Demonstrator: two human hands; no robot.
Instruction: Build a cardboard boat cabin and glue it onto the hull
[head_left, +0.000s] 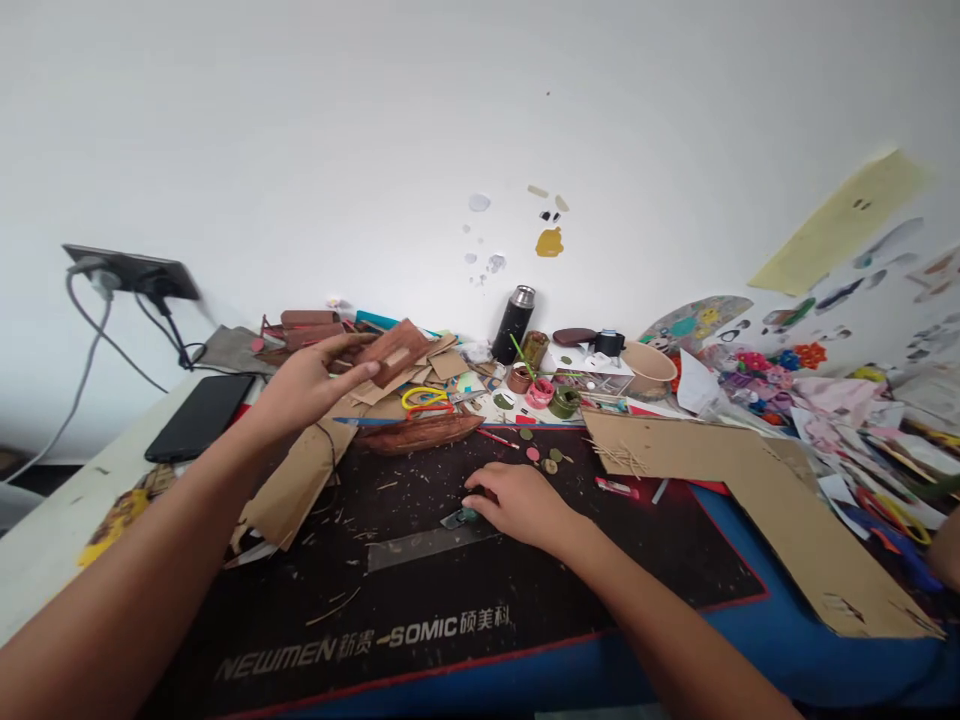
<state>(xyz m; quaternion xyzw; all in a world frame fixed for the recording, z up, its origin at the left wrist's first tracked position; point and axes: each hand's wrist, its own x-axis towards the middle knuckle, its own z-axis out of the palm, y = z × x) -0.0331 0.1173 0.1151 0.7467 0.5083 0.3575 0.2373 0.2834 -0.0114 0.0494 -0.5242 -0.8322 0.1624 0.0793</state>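
Observation:
Raised over the left back of the desk, my left hand (319, 375) has its fingers wrapped on a reddish-brown painted cardboard piece (401, 350). My right hand (517, 503) rests low over the black mat (420, 600), its fingers curled around the end of a small greenish item (457, 517) too small to name. A translucent strip (420, 547) lies on the mat just below that hand. Behind it sits a brown boat-shaped piece (427, 433), with yellow-handled scissors (426, 402) beyond.
Open paint jars (540, 392) and a black thermos (514, 325) stand at the back. Cut cardboard (787, 520) covers the right side. A black phone (199, 418) lies at the left. A pink cutter (617, 488) rests on the mat. Craft scraps crowd the far right.

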